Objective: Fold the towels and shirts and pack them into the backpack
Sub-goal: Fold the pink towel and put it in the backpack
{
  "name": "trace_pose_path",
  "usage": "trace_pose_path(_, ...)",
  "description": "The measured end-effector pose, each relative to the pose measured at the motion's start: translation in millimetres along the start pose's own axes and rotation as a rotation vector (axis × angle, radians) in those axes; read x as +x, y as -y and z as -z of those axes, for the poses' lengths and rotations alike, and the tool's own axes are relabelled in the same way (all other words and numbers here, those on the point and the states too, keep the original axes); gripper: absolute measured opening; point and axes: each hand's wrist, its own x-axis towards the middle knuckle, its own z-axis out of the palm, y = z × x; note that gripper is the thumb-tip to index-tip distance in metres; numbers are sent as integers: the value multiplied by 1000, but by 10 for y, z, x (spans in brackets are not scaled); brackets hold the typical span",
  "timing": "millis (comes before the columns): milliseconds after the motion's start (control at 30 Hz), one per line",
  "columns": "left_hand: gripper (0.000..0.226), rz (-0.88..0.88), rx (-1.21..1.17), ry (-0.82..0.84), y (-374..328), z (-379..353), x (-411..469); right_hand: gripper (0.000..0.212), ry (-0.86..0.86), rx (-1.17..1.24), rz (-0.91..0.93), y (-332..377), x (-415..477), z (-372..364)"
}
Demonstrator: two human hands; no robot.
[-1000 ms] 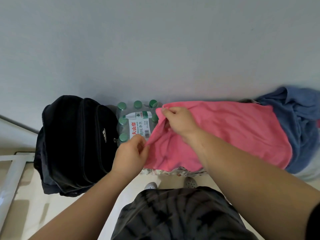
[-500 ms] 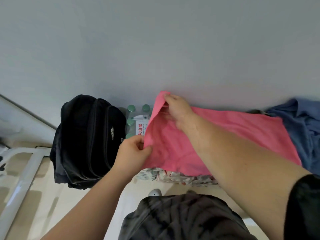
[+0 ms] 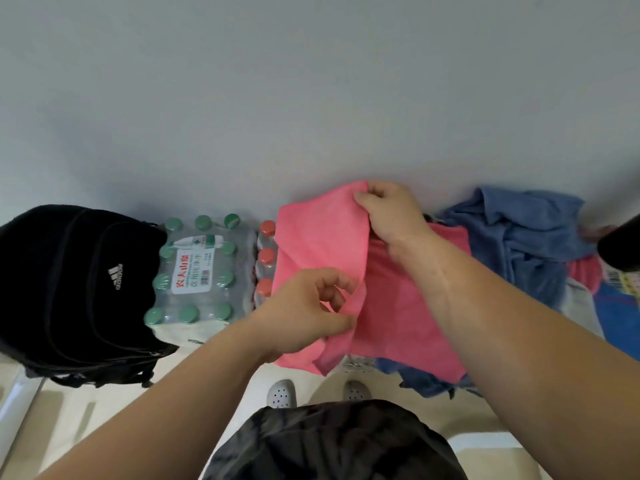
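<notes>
A pink towel (image 3: 398,299) lies spread in front of me, its left part lifted and turned over towards the right. My right hand (image 3: 388,213) pinches the far corner of that flap near the wall. My left hand (image 3: 308,310) pinches the near corner of the same flap. A black backpack (image 3: 76,292) stands to the left, its zips shut as far as I can see. A crumpled blue garment (image 3: 519,244) lies to the right of the pink towel.
A shrink-wrapped pack of green-capped water bottles (image 3: 197,275) sits between backpack and towel, with red-capped bottles (image 3: 266,258) beside it. More cloth, blue and pink (image 3: 616,306), lies far right. A grey wall is close behind. My white shoes (image 3: 282,393) are below.
Both hands have carried the towel's left edge up and over to the right, so more of the water bottles shows. The view has shifted slightly.
</notes>
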Motion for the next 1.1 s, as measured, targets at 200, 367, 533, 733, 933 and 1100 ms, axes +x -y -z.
trace_pose_path(200,31,143,441,-22,224,-506,380,62,92,-249,-58,-563,-16,451)
trace_pose_path(367,27,168,439,-46,276,-611,457,42,165,-373,-43,-587,5,531)
trace_pose_path(533,31,185,189,34,244,-593,354,48,247,-755,158,-497,12,686)
trace_pose_path(733,6,245,199,-418,487,-266,148,64,179,-1281,452,-367,-224,457)
trace_pose_path(933,13,426,378,-784,741,80,-189,48,323,-1208,513,-54,-221,-70)
trace_pose_path(1100,20,511,339,-787,909,38,-290,61,655,-1119,485,-121,-276,-581)
